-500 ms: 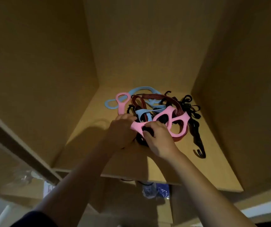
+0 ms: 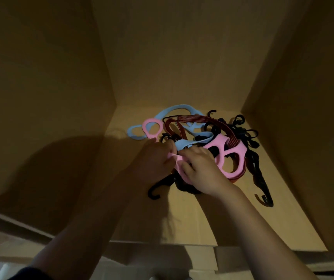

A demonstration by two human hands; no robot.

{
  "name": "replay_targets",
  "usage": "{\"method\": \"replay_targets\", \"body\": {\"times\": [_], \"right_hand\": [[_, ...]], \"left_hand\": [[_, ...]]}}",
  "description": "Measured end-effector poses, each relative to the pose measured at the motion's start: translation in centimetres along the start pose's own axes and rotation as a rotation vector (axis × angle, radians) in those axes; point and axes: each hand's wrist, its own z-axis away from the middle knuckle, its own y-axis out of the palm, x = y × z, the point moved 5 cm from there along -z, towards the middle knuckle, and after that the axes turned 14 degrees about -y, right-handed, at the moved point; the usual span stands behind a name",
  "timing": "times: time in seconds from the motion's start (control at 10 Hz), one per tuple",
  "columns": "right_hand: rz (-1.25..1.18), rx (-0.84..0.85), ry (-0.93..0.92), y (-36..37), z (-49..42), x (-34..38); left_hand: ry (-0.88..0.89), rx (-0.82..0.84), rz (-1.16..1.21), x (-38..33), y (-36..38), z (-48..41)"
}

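A tangle of straps lies on the floor of a deep cardboard box. A pink silicone strap with large cut-outs sits on top of the heap. My left hand and my right hand meet at its near end, and both pinch the pink strap. Under it run a light blue strap, a red-and-black striped bungee cord and black hooks. A pink loop end lies at the left of the heap.
The box's tall walls close in on the left and right. Its front flap edge runs below my forearms. Bare box floor lies in front of the heap. A black hook pokes out under my hands.
Both hands have bunched the pink strap's near end tighter. A black hook has come into view below my hands.
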Motion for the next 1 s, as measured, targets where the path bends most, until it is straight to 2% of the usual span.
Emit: {"method": "replay_targets", "body": {"times": [0.1, 0.2, 0.3, 0.4, 0.6, 0.7, 0.8, 0.9, 1.0], "right_hand": [[-0.098, -0.071, 0.001, -0.7, -0.2, -0.4], [-0.215, -0.084, -0.011, -0.6, -0.1, -0.8], [-0.295, -0.102, 0.006, -0.2, 0.4, -1.4], [-0.261, -0.153, 0.048, -0.4, 1.0, -2.4], [0.061, -0.184, 0.013, -2.5, 2.0, -4.8], [0.18, -0.146, -0.008, -2.9, 1.7, -5.4], [0.302, -0.033, -0.012, -2.6, 1.0, -6.2], [0.409, 0.081, 0.033, -2.3, 0.7, -6.9], [0.425, 0.137, 0.063, -2.0, 0.6, -7.1]], "left_hand": [[-0.087, 0.028, 0.103, 0.1, -0.2, -0.2], [-0.148, 0.178, 0.162, 0.0, 0.3, -1.2], [-0.318, 0.417, 0.114, 0.2, 2.3, -1.8], [-0.417, 0.532, 0.131, 1.0, 4.7, -1.3], [-0.51, 0.421, 0.093, 1.5, 5.7, -1.2], [-0.483, 0.468, 0.234, 2.1, 6.4, -1.1], [-0.432, 0.504, 0.303, 1.5, 6.4, -0.9], [-0.447, 0.508, 0.276, 0.6, 6.5, -0.7], [-0.288, 0.401, 0.081, -0.4, 5.8, -0.8]]}}
